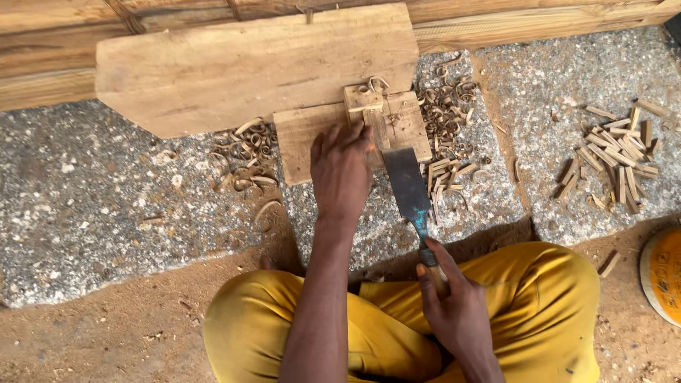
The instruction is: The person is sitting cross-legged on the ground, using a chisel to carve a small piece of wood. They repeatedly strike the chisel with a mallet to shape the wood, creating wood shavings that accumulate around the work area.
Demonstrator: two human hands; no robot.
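- Biggest thing ahead of me: a thick plank (248,67) lying across the speckled stone floor (85,213), one corner cut at a slant, long timbers (539,25) stacked behind it
- My knees, in yellow trousers (539,305), fold at the bottom of the view, over sandy ground
- Just below the plank, touching its edge, sits a flat wooden block (305,138) that serves as my bench
- On that block lies a small pale workpiece (363,99), and my left hand (342,170) lies flat over it, fingers spread forward and pressed down, pinning it rather than gripping it
- The wide chisel (406,181) comes in from the right, dark blade laid along the block with its edge up near the workpiece, just beside my left fingers
- My right hand (454,305) is wrapped tight round the chisel's wooden handle, forefinger stretched up towards the ferrule
- Off to the right, well apart, a heap of short cut sticks (613,159)
- Curled shavings (245,152) scatter on both sides of the block, more sticks among them on the right
- At the far right edge, part of a round yellow lid (663,273)
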